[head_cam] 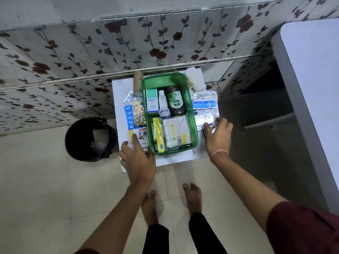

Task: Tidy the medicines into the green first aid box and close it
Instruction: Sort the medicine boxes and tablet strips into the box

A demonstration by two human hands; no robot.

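Green plastic, the lidless first aid box (146, 83) holds an Optibex carton (152, 100) and Dettol bottle (175, 102), while the left hand (136, 160) lies spread on a carton and the right hand (218, 134) presses spread fingers on silver blister strips (204, 116) near the table's right edge.

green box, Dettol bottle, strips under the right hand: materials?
Green box: looks like glossy, slightly see-through plastic; contents show faintly through its wall.
Dettol bottle: probably dark brown clear plastic, could be glass; green paper label.
Strips: silvery foil and blister plastic, crinkled and glinting; right hand rests on them.

box (146, 83) mid-table (119, 88); strips (204, 104) right (outside)
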